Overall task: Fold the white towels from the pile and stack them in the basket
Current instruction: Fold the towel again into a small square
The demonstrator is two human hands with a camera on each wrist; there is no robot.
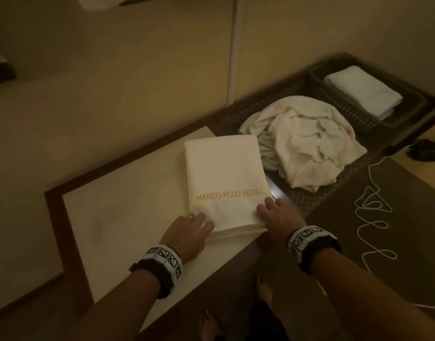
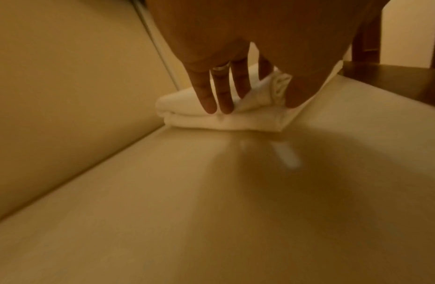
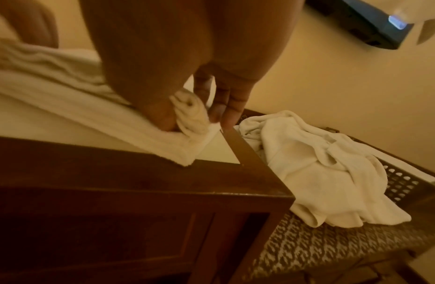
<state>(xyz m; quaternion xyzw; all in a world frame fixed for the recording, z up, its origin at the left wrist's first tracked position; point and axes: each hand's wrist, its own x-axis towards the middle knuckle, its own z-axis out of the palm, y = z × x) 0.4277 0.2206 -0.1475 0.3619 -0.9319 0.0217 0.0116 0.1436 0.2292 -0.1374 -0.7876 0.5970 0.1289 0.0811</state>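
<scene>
A white towel point(image 1: 223, 173) with gold lettering lies folded lengthwise on the cream table top point(image 1: 128, 217). My left hand point(image 1: 194, 223) pinches its near left corner, and in the left wrist view that hand point(image 2: 235, 92) has the towel point(image 2: 211, 121) edge bunched between thumb and fingers. My right hand point(image 1: 273, 212) pinches the near right corner; the right wrist view shows this hand point(image 3: 187, 115) with towel point(image 3: 89, 107) cloth gathered in it. A crumpled pile of white towels point(image 1: 307, 146) lies to the right. The dark basket point(image 1: 344, 104) beyond holds folded towels point(image 1: 363, 89).
The table has a dark wooden rim point(image 1: 64, 232) and stands against a cream wall. The pile rests on a lower woven bench point(image 3: 320, 246). A white cord point(image 1: 373, 217) snakes over the dark rug at right, with dark slippers point(image 1: 425, 150) past it. Bare feet point(image 1: 264, 289) stand below.
</scene>
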